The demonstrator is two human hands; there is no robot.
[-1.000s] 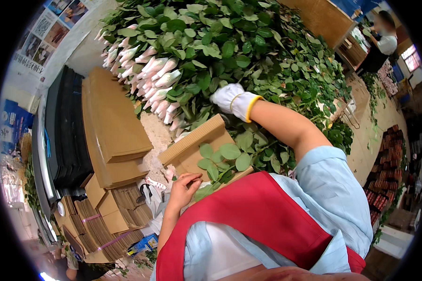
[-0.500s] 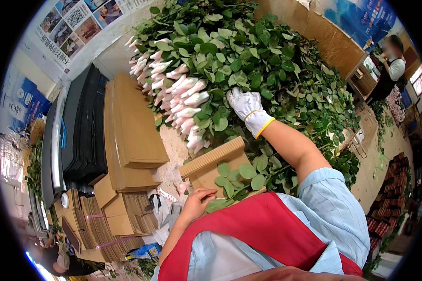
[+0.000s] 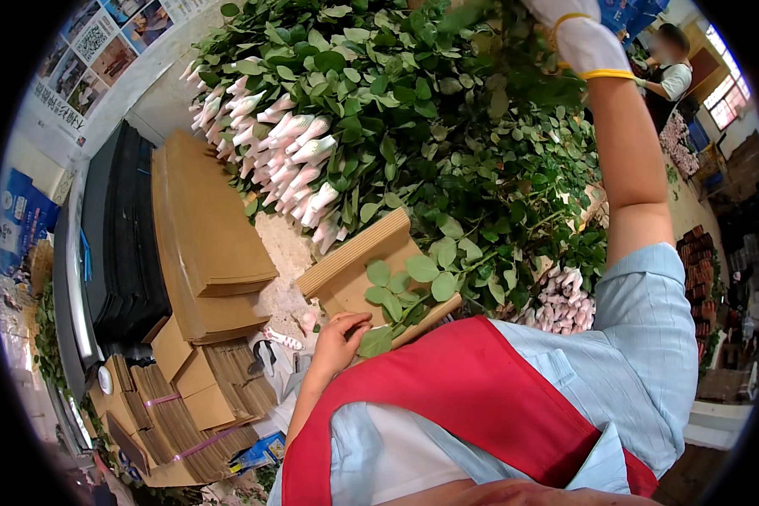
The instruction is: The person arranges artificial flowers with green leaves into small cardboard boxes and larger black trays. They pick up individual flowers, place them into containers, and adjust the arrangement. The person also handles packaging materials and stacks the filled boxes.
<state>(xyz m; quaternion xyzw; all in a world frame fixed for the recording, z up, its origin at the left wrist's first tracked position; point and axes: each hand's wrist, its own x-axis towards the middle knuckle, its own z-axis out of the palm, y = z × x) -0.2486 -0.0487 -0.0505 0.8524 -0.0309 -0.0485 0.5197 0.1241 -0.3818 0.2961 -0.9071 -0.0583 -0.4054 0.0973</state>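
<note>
My left hand (image 3: 338, 341) is bare, its fingers bent together at the left edge of a folded corrugated cardboard sheet (image 3: 358, 255). What they grip, if anything, is hidden. A leafy rose stem (image 3: 422, 269) lies across that sheet in front of my red apron. My right hand (image 3: 575, 38), in a white glove with yellow trim, reaches to the far right. The top edge cuts off its fingers, and blurred leaves hang beside it. Behind the cardboard lies a big heap of leafy rose stems (image 3: 413, 126), with buds in whitish sleeves (image 3: 287, 152) along its left side.
Stacked brown cardboard (image 3: 207, 219) and black sheets (image 3: 122, 244) stand at left, above bundled cardboard pieces (image 3: 202, 379). More pale sleeved buds (image 3: 557, 304) lie beneath my right arm. Another person (image 3: 668, 76) works at the far right.
My right hand has moved from the middle of the heap up and to the far right, with leaves blurring beside it. My left hand stays by the cardboard. The view has shifted right.
</note>
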